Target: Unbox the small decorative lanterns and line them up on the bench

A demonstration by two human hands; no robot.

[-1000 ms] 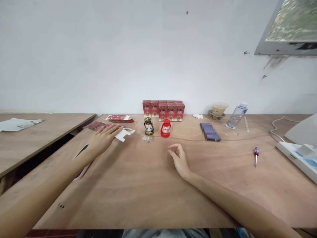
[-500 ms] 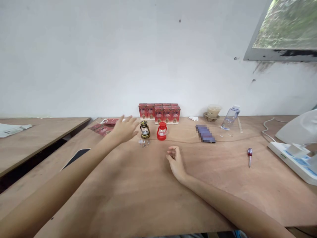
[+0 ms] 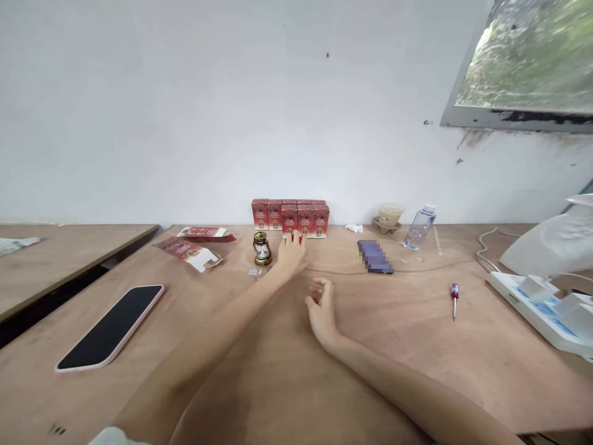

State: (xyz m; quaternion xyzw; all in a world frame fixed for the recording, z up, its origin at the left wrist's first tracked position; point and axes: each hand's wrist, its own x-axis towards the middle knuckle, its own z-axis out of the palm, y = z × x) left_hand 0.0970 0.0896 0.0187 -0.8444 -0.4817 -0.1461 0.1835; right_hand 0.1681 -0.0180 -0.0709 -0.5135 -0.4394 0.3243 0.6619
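My left hand [image 3: 291, 254] reaches over the red lantern, fingers wrapped round its top. Only bits of red [image 3: 300, 238] show between the fingers; the rest of that lantern is hidden. Just left of this hand stands a bronze-coloured lantern [image 3: 262, 250], upright, with a clear middle. Small metal and clear pieces [image 3: 256, 272] lie in front of it, partly covered by my left wrist. My right hand [image 3: 322, 313] rests on its side on the table, fingers loosely curled, thumb apart from them, and nothing visible between them.
Several red boxes [image 3: 306, 219] stand against the wall. Opened red cartons [image 3: 188, 250] and a pink-edged phone [image 3: 111, 327] lie left. Toward the right are a blurred purple item [image 3: 375, 256], cup [image 3: 390, 215], bottle [image 3: 419, 227], screwdriver [image 3: 454, 296] and power strip [image 3: 519, 303].
My left hand has moved right, from beside the bronze-coloured lantern onto the red lantern, and its fingers have closed round it. My right hand stays nearly still. The view has shifted slightly.
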